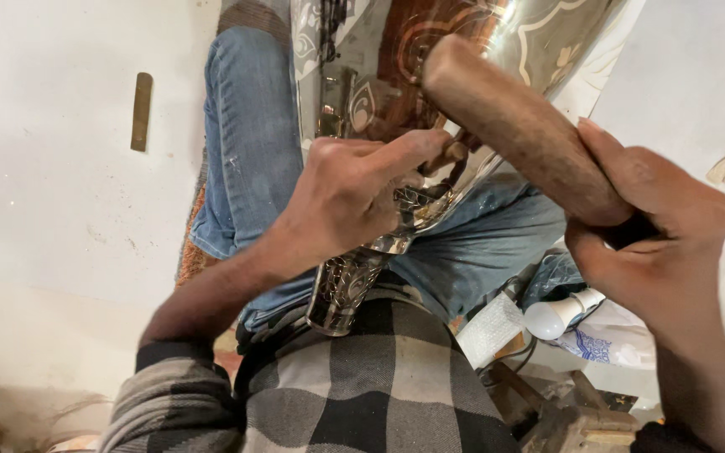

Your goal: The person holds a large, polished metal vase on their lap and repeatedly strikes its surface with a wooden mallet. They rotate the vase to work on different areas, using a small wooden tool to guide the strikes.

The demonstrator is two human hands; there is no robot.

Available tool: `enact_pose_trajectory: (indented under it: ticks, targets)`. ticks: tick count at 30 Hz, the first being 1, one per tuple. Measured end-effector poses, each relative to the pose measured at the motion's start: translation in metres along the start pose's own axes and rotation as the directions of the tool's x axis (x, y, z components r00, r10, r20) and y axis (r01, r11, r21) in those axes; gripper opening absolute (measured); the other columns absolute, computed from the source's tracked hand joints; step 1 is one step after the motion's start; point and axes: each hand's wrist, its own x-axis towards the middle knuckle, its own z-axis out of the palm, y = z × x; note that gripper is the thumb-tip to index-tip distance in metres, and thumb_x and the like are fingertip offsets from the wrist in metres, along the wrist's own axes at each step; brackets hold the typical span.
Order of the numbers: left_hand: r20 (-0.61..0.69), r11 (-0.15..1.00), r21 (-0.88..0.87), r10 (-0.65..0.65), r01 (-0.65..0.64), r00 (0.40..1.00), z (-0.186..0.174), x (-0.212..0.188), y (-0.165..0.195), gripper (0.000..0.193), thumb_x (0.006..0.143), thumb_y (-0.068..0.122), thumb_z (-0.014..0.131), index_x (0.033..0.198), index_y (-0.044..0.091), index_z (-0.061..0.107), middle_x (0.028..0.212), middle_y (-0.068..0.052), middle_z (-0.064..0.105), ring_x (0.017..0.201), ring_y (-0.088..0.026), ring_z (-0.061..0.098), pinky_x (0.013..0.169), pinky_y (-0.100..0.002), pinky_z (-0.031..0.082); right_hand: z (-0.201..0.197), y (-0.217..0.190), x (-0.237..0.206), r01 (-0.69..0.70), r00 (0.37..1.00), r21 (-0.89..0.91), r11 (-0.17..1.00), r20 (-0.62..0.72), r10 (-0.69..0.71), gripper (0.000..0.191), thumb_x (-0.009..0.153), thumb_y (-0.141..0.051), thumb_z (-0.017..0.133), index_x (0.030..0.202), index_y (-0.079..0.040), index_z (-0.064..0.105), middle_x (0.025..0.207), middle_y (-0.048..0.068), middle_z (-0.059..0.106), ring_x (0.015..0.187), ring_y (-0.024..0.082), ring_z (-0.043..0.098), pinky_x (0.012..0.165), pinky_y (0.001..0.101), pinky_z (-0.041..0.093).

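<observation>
A large shiny engraved metal vessel (455, 50) rests across my lap, its patterned stem (341, 289) pointing toward my body. My left hand (350, 197) pinches a small chisel-like tool (455, 155) against the vessel's wall; only the tool's end shows. My right hand (660, 239) grips a thick wooden mallet (518, 126), which is raised with its head close above the tool.
I sit on a pale floor (60, 184) in blue jeans (249, 134) and a checked shirt. A short brass bar (141, 111) lies on the floor at left. A white light bulb (557, 315), plastic wrapping and wooden pieces lie by my right side.
</observation>
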Motion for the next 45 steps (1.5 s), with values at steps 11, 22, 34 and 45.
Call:
enact_pose_trajectory:
  ticks: [11, 22, 34, 45]
  targets:
    - [-0.105, 0.998, -0.054, -0.034, 0.029, 0.994, 0.003, -0.002, 0.006, 0.056, 0.083, -0.018, 0.053, 0.133, 0.005, 0.065, 0.117, -0.014, 0.078, 0.078, -0.015, 0.076, 0.058, -0.025, 0.06, -0.015, 0.006, -0.009, 0.114, 0.993, -0.166, 0.98, 0.014, -0.114, 0.072, 0.075, 0.013, 0.07, 0.144, 0.003, 0.053, 0.107, 0.025, 0.065, 0.081, 0.026, 0.068, 0.064, 0.0306, 0.057]
    - [-0.568, 0.954, -0.157, -0.299, 0.255, 0.767, 0.041, -0.023, 0.035, 0.023, 0.096, -0.01, 0.061, 0.116, 0.001, 0.064, 0.097, -0.009, 0.077, 0.081, -0.014, 0.079, 0.07, -0.022, 0.062, -0.041, -0.066, 0.073, 0.198, 0.876, -0.382, 0.903, 0.483, 0.013, 0.093, 0.066, 0.012, 0.068, 0.153, -0.015, 0.048, 0.117, 0.018, 0.061, 0.074, 0.022, 0.064, 0.066, 0.0323, 0.055]
    - [-0.314, 0.498, -0.866, -0.601, 0.036, 0.735, -0.002, -0.039, -0.012, 0.034, 0.102, -0.008, 0.067, 0.134, -0.001, 0.058, 0.108, -0.017, 0.076, 0.09, -0.02, 0.077, 0.084, -0.032, 0.068, 0.13, 0.073, -0.018, -0.369, 0.586, 0.78, 0.505, -0.227, 0.778, 0.062, 0.083, 0.001, 0.071, 0.143, 0.001, 0.053, 0.083, 0.006, 0.064, 0.064, 0.017, 0.061, 0.059, 0.0293, 0.052]
    - [-0.156, 0.776, -0.625, -0.017, -0.085, 0.988, -0.006, 0.005, -0.047, 0.05, 0.1, -0.019, 0.067, 0.143, 0.002, 0.054, 0.124, -0.016, 0.074, 0.107, -0.022, 0.08, 0.086, -0.03, 0.067, 0.197, 0.073, -0.118, -0.377, 0.461, 0.919, -0.118, 0.296, 0.836, 0.043, 0.079, -0.002, 0.061, 0.122, -0.006, 0.056, 0.081, 0.006, 0.062, 0.064, 0.02, 0.061, 0.056, 0.0346, 0.052]
